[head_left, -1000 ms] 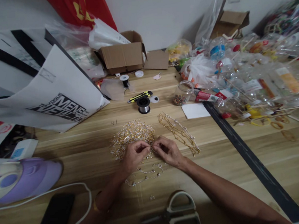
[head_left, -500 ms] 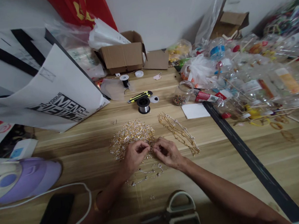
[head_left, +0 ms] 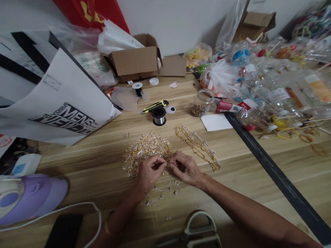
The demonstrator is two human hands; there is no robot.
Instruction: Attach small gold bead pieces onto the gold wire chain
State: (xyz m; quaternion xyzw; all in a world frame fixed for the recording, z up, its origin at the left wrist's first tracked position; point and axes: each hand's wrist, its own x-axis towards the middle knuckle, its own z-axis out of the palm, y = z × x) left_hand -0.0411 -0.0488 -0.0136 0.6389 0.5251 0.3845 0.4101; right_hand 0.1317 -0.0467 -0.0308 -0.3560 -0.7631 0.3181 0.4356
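Note:
My left hand (head_left: 151,172) and my right hand (head_left: 185,168) meet at the fingertips over the near edge of a heap of small gold and silver jewellery pieces (head_left: 144,151). Thumb and forefinger are pinched on each hand; whatever lies between them is too small to name. Just below the hands a silver beaded chain (head_left: 163,196) lies loosely curved on the table. Several gold and silver chains (head_left: 198,146) are laid out side by side to the right of my right hand. A tiny cluster of clear bits (head_left: 168,218) sits nearer to me.
Scissors (head_left: 201,233) lie at the near edge. Beyond the heap are a wire spool (head_left: 159,117), a yellow utility knife (head_left: 154,107) and a bead jar (head_left: 202,102). Plastic bottles (head_left: 278,91) crowd the right; a white bag (head_left: 50,99), purple device (head_left: 35,197) and dark phone (head_left: 58,241) are left.
Almost nothing differs. Both hands keep the same pinched pose, with only a very slight shift of the left forearm.

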